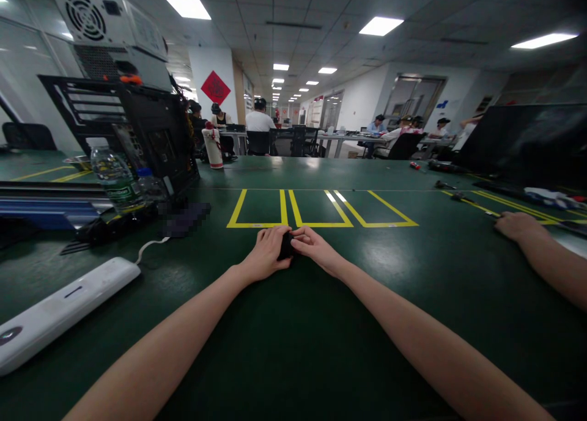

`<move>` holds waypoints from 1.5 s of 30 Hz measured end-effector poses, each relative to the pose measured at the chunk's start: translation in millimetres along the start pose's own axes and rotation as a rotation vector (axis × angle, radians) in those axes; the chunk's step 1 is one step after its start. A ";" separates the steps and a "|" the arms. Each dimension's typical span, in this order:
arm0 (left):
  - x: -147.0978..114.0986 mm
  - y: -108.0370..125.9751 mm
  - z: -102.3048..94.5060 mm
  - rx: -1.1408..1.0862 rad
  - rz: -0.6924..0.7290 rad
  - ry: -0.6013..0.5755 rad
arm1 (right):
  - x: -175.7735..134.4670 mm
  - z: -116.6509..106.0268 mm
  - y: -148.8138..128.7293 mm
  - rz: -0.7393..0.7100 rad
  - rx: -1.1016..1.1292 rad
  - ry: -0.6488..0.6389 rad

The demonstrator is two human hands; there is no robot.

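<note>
A small black object (287,247) is between my two hands, low over the green table (293,335); its kind cannot be made out. My left hand (266,253) is curled around its left side, with the thumb underneath and the fingers over the top. From the other side, my right hand (314,247) pinches its right edge between thumb and fingertips. Fingers cover much of the object. Just beyond my hands, yellow tape (257,225) marks out three boxes on the table.
A white power strip (68,305) lies at left. Behind it stand a plastic bottle (112,173) and an open black computer case (160,134) with a power supply (110,30) on top. At right, another person's hand (518,225) rests by a tool. People sit at desks farther back.
</note>
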State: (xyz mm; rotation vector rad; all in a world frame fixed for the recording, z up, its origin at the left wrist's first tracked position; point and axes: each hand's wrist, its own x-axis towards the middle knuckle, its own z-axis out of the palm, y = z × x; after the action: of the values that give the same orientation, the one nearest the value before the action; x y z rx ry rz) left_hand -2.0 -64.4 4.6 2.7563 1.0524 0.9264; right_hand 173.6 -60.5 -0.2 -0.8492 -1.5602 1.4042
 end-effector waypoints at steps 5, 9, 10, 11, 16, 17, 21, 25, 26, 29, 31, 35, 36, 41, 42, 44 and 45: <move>0.1 0.1 -0.7 -0.004 -0.003 -0.008 | 1.2 2.6 1.4 0.005 -0.026 0.027; 0.3 -0.2 -0.3 0.004 -0.006 -0.009 | 1.4 2.9 -2.0 0.028 -0.056 0.040; 0.3 -0.2 -0.4 0.005 -0.007 -0.009 | 1.3 2.7 -3.3 0.038 -0.063 0.038; 0.1 0.0 -0.5 0.005 -0.008 -0.009 | 1.1 2.5 -4.4 0.044 -0.066 0.034; -0.3 -0.1 -0.2 0.007 -0.009 -0.011 | -0.7 -0.1 -5.3 0.018 -0.017 -0.048; -0.3 -0.4 0.3 0.009 -0.010 -0.011 | -0.9 -0.7 -4.5 0.011 -0.005 -0.069; -0.2 -1.2 2.2 0.011 -0.014 -0.003 | -0.4 -1.2 -1.6 0.010 0.029 -0.077; -0.5 0.0 1.5 0.010 -0.010 0.004 | 0.9 0.6 -0.4 0.013 0.027 0.002; -0.6 0.5 0.9 0.011 -0.010 0.003 | 1.0 1.2 -0.4 0.013 0.013 0.019; -0.6 2.0 -1.2 0.010 -0.012 -0.009 | 1.0 2.6 -1.7 0.033 -0.028 0.053; -0.5 2.7 -2.3 0.005 -0.012 -0.015 | 0.7 2.8 -3.4 0.053 -0.041 0.053; -0.3 1.9 -2.4 -0.007 -0.015 -0.023 | -0.8 1.2 -6.5 0.016 -0.035 -0.015; -0.4 1.5 -2.0 -0.008 -0.018 -0.023 | -1.4 0.7 -6.8 0.004 -0.023 -0.041; -0.3 0.2 0.0 -0.008 -0.026 -0.014 | -2.3 0.8 -5.5 0.003 -0.005 -0.036; -0.2 0.3 0.2 -0.007 -0.025 -0.012 | -1.9 1.4 -4.6 0.001 -0.006 -0.013; 0.1 0.3 0.5 -0.002 -0.024 -0.010 | -0.8 2.9 -2.8 -0.002 -0.011 0.020; 0.2 0.2 0.6 0.001 -0.024 -0.009 | -0.1 3.6 -2.0 -0.001 -0.018 0.030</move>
State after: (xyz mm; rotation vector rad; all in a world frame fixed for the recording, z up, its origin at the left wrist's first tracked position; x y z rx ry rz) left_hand -1.4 -64.4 4.2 2.7398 1.0825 0.9104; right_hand 170.5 -62.4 1.7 -0.8765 -1.5525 1.3727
